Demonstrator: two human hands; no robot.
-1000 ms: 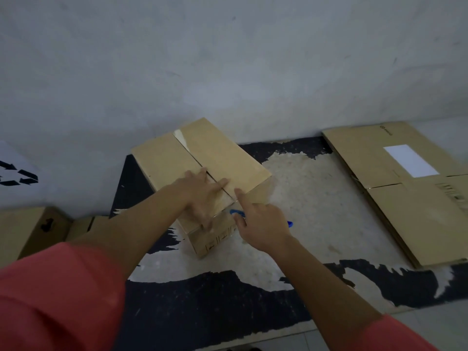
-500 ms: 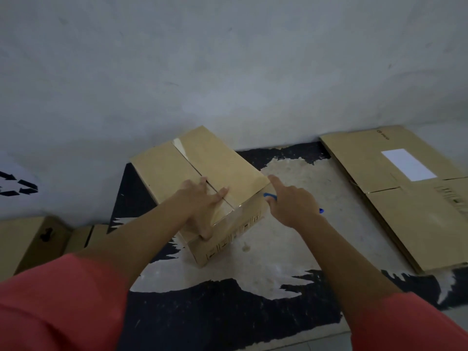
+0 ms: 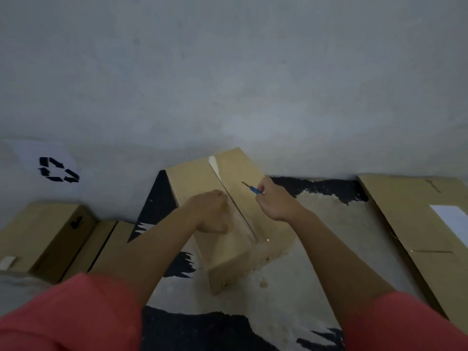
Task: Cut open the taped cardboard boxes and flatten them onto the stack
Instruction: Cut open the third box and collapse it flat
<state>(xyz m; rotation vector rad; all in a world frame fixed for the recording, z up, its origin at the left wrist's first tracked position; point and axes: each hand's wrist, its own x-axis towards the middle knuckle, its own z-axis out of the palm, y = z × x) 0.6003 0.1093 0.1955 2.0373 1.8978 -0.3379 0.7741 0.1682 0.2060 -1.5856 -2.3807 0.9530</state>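
Note:
A taped cardboard box stands on the floor in front of me, its centre seam covered with clear tape. My left hand rests flat on the left flap, pressing down beside the seam. My right hand hovers over the right flap, gripping a blue-handled cutter whose blade points toward the far end of the seam. A stack of flattened cardboard lies on the floor at the right.
Two more closed boxes sit at the left against the grey wall. A white sheet with a recycling symbol hangs on the wall. The floor has worn black and pale patches.
My right hand has lifted the blue cutter from beside the box's right side up over the top flap. The view has come closer. My left hand stays on the box.

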